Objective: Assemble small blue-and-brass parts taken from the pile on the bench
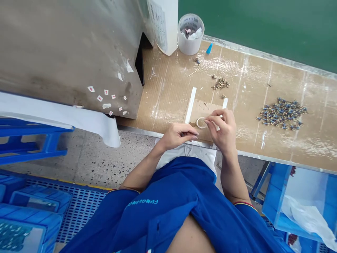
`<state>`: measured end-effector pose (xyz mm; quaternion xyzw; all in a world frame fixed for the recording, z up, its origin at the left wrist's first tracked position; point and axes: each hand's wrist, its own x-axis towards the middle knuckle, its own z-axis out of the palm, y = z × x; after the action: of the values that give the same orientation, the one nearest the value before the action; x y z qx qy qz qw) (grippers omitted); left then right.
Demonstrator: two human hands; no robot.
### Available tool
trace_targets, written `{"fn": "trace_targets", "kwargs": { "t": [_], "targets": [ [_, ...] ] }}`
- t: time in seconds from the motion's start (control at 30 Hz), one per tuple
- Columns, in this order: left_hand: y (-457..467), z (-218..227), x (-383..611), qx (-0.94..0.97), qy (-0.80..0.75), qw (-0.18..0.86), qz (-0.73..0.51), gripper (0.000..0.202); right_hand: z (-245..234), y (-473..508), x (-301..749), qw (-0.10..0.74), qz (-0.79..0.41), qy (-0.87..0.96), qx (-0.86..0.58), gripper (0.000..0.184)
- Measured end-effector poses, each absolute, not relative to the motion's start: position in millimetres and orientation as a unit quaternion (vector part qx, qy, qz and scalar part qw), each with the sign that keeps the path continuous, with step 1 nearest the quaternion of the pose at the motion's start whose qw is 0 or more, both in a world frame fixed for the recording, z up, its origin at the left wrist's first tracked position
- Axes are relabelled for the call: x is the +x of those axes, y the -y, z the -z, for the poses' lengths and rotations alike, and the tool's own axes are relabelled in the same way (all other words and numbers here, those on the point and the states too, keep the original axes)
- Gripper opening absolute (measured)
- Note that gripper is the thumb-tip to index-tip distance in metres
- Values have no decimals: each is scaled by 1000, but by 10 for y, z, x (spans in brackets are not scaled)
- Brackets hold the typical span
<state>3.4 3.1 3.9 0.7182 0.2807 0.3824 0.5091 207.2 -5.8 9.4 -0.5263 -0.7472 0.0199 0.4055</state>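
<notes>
I see the left hand [179, 136] curled just apart from the right hand [222, 128], whose fingertips [209, 121] pinch a small pale ring [201, 123] above a cardboard square [204, 110] at the near edge of the bench [252, 105].

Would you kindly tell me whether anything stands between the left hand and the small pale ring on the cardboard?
Nothing visible does. The left hand rests just below and to the left of the ring, with only the cardboard between them. The right hand is on the ring's other side.
</notes>
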Motion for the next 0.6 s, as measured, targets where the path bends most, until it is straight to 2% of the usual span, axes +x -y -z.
{"fn": "trace_targets", "kwargs": {
  "t": [0.13,0.33,0.47,0.6],
  "targets": [
    [-17,-31,57,748,-290,457,-384,9,-47,96,2079,449,-125,713,-524,13],
    [15,25,128,797,-314,321,-405,6,-18,188,1970,560,-259,551,-562,22],
    [17,36,149,797,-324,320,-396,5,-76,299,1984,590,-271,507,-567,21],
    [31,16,142,786,-345,353,-371,7,-144,380,2005,558,-239,555,-569,17]
  ]
}}
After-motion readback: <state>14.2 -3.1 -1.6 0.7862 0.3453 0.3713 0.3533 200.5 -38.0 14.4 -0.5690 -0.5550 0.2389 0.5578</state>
